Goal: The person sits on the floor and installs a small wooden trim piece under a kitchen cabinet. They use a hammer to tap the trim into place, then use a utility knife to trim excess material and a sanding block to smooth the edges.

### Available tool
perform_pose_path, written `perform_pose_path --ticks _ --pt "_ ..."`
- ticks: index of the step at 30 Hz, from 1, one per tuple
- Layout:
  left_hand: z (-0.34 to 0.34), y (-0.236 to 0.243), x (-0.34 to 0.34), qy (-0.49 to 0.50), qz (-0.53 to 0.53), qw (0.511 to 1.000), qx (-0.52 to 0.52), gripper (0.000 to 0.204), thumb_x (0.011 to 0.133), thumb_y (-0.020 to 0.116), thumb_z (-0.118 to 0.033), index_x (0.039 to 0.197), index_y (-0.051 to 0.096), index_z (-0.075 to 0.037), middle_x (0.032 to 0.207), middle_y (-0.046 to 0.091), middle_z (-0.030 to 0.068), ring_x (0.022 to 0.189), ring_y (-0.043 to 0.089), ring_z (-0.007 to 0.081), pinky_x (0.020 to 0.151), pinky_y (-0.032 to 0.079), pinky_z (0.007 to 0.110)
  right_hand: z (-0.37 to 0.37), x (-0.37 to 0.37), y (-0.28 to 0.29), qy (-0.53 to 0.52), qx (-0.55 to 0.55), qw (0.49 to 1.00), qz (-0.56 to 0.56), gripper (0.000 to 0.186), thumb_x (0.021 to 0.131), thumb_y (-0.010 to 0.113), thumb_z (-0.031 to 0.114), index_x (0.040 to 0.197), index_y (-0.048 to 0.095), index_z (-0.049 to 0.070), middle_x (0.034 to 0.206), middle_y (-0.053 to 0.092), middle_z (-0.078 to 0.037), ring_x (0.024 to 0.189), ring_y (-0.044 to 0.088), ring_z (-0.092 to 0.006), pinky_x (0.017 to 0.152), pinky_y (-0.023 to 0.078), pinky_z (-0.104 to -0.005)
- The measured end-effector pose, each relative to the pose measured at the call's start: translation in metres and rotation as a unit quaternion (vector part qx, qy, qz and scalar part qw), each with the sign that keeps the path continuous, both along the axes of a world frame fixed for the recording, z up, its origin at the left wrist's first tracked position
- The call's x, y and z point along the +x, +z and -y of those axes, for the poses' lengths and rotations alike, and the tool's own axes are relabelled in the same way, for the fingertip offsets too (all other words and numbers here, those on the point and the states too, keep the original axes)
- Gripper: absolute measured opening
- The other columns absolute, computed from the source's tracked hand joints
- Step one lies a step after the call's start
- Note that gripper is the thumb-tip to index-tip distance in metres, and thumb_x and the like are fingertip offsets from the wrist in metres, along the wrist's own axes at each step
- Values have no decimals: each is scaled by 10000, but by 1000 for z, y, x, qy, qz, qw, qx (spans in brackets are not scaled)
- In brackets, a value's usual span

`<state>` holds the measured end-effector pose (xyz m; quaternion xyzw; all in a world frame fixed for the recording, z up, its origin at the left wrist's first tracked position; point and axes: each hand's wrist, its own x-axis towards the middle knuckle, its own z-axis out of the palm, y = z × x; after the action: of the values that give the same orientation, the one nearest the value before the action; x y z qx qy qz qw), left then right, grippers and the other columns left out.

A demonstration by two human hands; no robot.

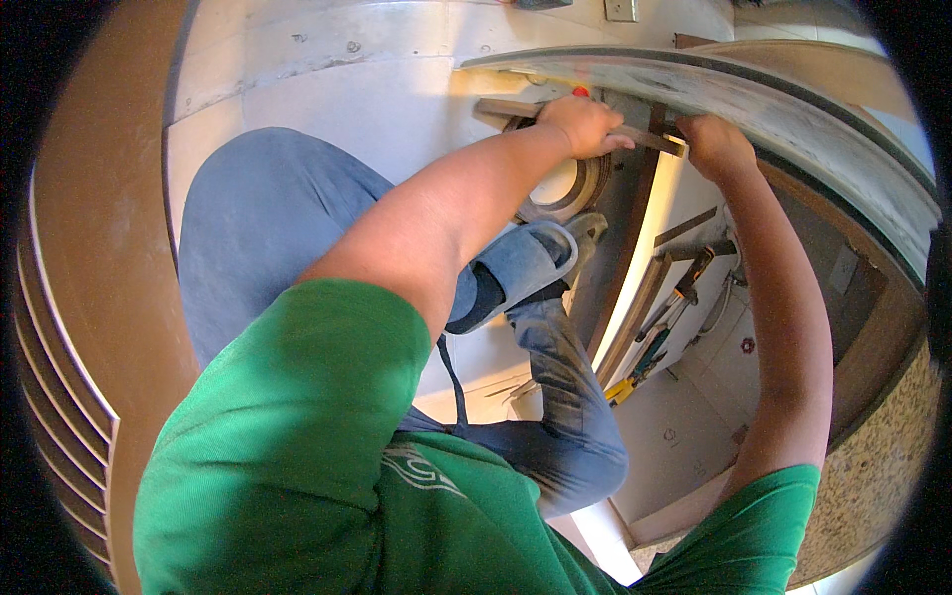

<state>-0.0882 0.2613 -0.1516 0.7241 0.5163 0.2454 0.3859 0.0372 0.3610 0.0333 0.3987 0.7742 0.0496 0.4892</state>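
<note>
A left hand [581, 126] clasps a wooden strip [651, 139] reaching toward nine and three o'clock; the right hand [716, 149], fingers hidden, has unclear grip.

We wrap the fingers [610, 116] of our left hand [578, 126] over a narrow wooden strip [650, 139], while our right hand [719, 147] is near the strip's end, its fingertips hidden. A round brown roll [597, 183] lies below the left hand, near our grey sandal [521, 263]. Left of our right forearm we see an orange-and-black handle [700, 264] and yellow-handled tool [620, 390]; a speckled surface [883, 466] curves along the lower right.
</note>
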Motion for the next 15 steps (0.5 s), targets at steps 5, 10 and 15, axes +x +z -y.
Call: perform_pose_path --ticks 5,10,15 --pt "1 -5 3 14 15 1000 21 610 968 415 -664 1060 664 -115 1055 701 135 961 692 363 807 566 512 1 -1 1 -22 8 1000 -7 238 897 609 166 1102 718 112 1122 708 -193 1082 674 -380 935 546 -484" --pt "-1 -7 5 13 17 999 24 601 972 414 -659 1086 655 -120 1068 700 130 967 690 366 816 564 514 -1 -1 -2 4 1 1000 21 232 896 588 153 1066 724 74 1103 709 -212 1060 684 -387 917 558 -487" --pt "-1 -5 4 0 9 1000 9 587 973 413 -657 1132 646 -142 1081 700 125 972 691 367 809 565 526 3 2 -2 25 14 1000 12 243 898 568 166 1048 729 63 1090 716 -203 1024 700 -382 890 570 -496"
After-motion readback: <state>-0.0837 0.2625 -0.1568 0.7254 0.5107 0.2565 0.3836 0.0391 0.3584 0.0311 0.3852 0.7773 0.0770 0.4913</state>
